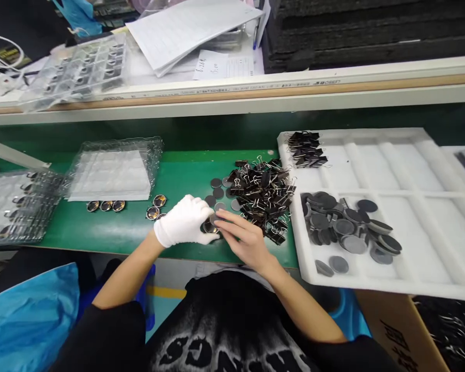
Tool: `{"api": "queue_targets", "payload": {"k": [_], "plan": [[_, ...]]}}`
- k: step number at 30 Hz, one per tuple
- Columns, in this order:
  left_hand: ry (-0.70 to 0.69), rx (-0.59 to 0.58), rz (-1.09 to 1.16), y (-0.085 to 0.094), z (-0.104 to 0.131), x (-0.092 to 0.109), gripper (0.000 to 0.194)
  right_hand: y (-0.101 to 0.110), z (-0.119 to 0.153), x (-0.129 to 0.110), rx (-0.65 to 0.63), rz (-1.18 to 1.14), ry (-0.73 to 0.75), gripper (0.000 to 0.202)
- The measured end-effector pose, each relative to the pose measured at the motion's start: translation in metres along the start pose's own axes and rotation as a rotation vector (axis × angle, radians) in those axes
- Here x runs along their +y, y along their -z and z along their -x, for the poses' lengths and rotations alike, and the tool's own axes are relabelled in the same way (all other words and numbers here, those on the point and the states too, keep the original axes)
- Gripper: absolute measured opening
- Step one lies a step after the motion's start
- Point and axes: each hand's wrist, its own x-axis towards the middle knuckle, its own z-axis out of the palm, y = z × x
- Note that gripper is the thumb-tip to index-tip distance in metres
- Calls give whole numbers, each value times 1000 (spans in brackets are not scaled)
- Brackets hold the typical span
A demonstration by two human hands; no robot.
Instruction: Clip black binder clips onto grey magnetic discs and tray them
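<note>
My left hand (186, 221), in a white glove, is closed around a small round metal-rimmed piece (207, 227) with a dark and gold face. My bare right hand (247, 241) pinches a thin grey disc (214, 218) at its fingertips, right over that piece; whether the two touch I cannot tell. Just beyond the hands lie several loose dark discs (217, 193) on the green table (182, 175). A heap of black binder clips (261, 191) sits to the right of them. Left of the glove are a few more round gold-faced pieces (153, 213).
On the right, a white foam tray (375, 178) holds a pile of grey discs (343, 227) and binder clips (306, 150). Clear plastic trays (112, 165) are stacked at left, with three round pieces (106, 205) before them. A shelf (232, 101) with papers (189, 31) runs along the back.
</note>
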Motion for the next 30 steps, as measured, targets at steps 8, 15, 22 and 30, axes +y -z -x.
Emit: {"api": "queue_targets", "payload": {"k": [8, 15, 22, 30], "plan": [[-126, 124, -58, 6, -38, 28, 44, 30, 14, -5, 37, -104, -320, 44], [-374, 46, 134, 12, -48, 56, 49, 59, 38, -23, -44, -604, -941, 27], [291, 30, 20, -11, -110, 7, 43, 67, 48, -24, 200, -894, -1011, 40], [316, 404, 354, 6, -83, 8, 34, 59, 33, -27, 202, -912, -888, 30]]}}
